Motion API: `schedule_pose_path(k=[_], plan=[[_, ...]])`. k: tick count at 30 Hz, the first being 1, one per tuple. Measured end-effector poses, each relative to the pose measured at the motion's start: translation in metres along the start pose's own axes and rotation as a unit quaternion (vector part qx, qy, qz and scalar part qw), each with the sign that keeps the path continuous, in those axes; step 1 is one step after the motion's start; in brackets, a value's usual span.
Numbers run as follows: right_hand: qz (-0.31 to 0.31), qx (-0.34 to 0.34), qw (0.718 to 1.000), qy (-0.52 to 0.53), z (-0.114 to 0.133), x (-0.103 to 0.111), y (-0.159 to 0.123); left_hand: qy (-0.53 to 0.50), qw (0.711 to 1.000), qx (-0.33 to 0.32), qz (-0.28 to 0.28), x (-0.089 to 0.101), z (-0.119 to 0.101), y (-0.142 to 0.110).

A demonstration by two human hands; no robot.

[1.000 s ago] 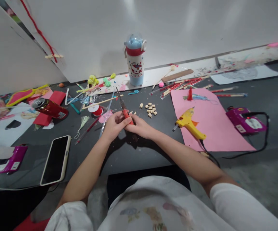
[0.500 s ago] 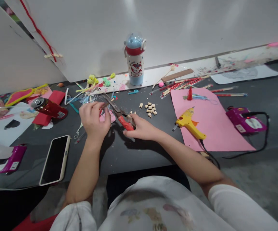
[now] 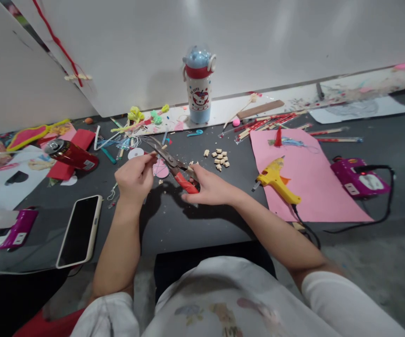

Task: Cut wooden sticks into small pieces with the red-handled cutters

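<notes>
Wooden pieces (image 3: 219, 157) before bottle (image 3: 199, 112)

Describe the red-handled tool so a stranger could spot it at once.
On the dark table, find the tall bottle. Closer in, the right hand holds the tool. Its long grey metal front and red grip set it apart from the small pale pieces beside it.

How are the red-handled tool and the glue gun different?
The tool is in the right hand; the glue gun lies mostly on pink paper. The tool has red handles; the glue gun is mostly yellow. The glue gun has a cord; the tool shows none. Both have handles.
</notes>
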State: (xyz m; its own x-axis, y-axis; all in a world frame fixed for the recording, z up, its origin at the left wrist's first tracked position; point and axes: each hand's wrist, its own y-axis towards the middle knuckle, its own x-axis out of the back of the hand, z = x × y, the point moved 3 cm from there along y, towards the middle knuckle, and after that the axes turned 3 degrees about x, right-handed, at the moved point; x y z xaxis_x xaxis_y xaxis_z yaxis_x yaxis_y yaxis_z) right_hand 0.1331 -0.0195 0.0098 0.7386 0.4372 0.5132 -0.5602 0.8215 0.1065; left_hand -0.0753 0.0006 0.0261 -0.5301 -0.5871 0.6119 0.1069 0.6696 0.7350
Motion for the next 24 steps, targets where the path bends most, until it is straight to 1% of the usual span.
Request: schedule_pose_path(k=[3,11,13,17,21,22,24], plan=[[0.004,0.012,1.0,0.001,0.0,0.0,0.0,-0.011,1.0,-0.005,0.006,0.003,-0.003,0.001],[0.0,0.017,1.0,-0.002,-0.003,0.001,0.001,-0.042,0.998,0.029,0.029,0.005,-0.008,0.006],[0.002,0.002,1.0,-0.006,-0.003,0.001,0.001,-0.037,0.998,0.039,0.033,0.005,-0.009,0.007],[0.02,-0.052,0.998,-0.013,-0.004,-0.001,-0.001,-0.019,0.998,0.05,0.042,0.003,-0.009,0.007],[0.015,-0.085,0.996,-0.011,-0.007,-0.002,0.0,0.007,0.996,0.035,0.079,-0.002,-0.01,0.006],[0.01,-0.094,0.996,-0.004,-0.009,-0.002,0.0,0.018,0.996,0.03,0.079,-0.003,-0.011,0.006],[-0.005,-0.115,0.993,0.019,-0.013,-0.004,0.002,0.027,0.998,0.015,0.057,-0.002,-0.016,0.006]])
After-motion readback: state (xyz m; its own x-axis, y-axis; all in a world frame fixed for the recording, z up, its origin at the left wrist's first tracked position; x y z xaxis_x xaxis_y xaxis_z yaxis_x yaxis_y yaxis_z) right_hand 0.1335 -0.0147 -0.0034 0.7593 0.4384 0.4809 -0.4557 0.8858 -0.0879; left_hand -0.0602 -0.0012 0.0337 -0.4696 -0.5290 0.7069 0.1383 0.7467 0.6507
